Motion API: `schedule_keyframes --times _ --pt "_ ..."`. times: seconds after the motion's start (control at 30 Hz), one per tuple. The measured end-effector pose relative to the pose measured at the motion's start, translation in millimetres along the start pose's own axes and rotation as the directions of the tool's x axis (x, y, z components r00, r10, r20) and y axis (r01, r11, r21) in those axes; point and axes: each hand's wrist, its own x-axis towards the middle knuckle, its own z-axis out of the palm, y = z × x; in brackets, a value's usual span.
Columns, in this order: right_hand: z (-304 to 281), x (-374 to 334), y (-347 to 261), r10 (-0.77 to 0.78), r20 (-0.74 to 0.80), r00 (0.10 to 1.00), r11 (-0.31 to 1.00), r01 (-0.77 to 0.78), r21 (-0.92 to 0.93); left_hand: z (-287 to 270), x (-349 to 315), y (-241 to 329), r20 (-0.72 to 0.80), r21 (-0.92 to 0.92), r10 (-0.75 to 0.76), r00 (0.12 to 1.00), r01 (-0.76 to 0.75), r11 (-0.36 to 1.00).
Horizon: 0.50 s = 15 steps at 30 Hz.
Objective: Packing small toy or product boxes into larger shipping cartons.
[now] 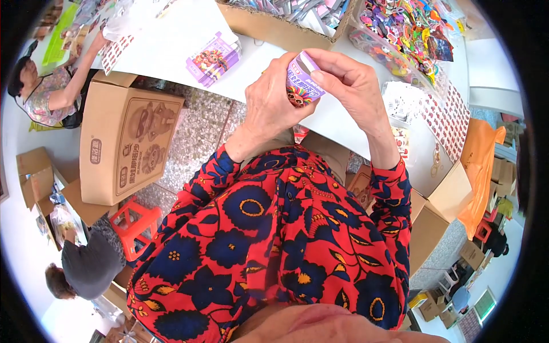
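Above the worktop (pixel 166 57), by its near edge, your left hand (pixel 267 97) curls round the box (pixel 298 94); your right hand (pixel 357 88), half closed, pinches its upper right side. Too hard a squeeze (it looks like thin card) could crease it. Its inside and your left fingertips are hidden.

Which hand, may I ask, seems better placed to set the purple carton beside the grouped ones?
Probably the left hand: it grips the purple carton, as does the right hand, but is nearer the grouped cartons.
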Motion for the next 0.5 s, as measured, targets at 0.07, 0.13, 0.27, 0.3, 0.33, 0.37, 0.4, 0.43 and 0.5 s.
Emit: schedule_keyframes --times 0.07,0.13,0.27,0.3,0.33,0.37,0.4,0.43,0.5 --pt "0.3 0.2 -1.2 0.002 -0.01 1.0 1.0 -0.002 0.007 -0.5 1.3 2.7 0.003 -0.015 -0.015 1.0 0.015 1.0" --pt "0.2 0.5 -3.0 0.001 -0.028 1.0 0.998 -0.003 -0.067 -0.5 2.1 4.7 -0.047 -0.032 -0.007 0.999 0.005 0.999" --pt "-4.4 2.2 -0.6 0.0 -0.029 1.0 0.997 -0.002 -0.083 -0.3 0.9 3.7 -0.026 -0.006 -0.007 1.0 0.006 1.0" --pt "-4.2 1.7 -1.0 0.002 -0.03 1.0 0.992 -0.006 -0.129 -0.2 -0.6 2.0 0.015 0.015 -0.024 1.0 0.024 1.0" --pt "-4.0 1.1 -1.7 0.005 -0.032 0.999 0.984 -0.011 -0.176 -0.3 -1.4 0.8 0.055 0.038 -0.042 0.998 0.04 0.998" --pt "-3.9 0.7 -3.3 0.005 -0.032 0.999 0.985 -0.011 -0.174 -1.0 -1.4 0.3 0.057 0.038 -0.042 0.998 0.04 0.998" --pt "-4.0 0.1 -6.2 0.015 -0.042 0.999 0.957 -0.026 -0.29 -1.7 -1.2 0.4 0.08 0.051 -0.051 0.996 0.047 0.998" --pt "-4.1 -0.2 -8.2 0.023 -0.053 0.998 0.915 -0.043 -0.401 -1.8 -1.2 0.6 0.102 0.064 -0.061 0.993 0.055 0.996" --pt "-2.7 0.0 -9.3 -0.024 -0.057 0.998 0.904 -0.002 -0.427 -0.1 -1.1 1.2 0.097 0.066 -0.059 0.993 0.053 0.996"
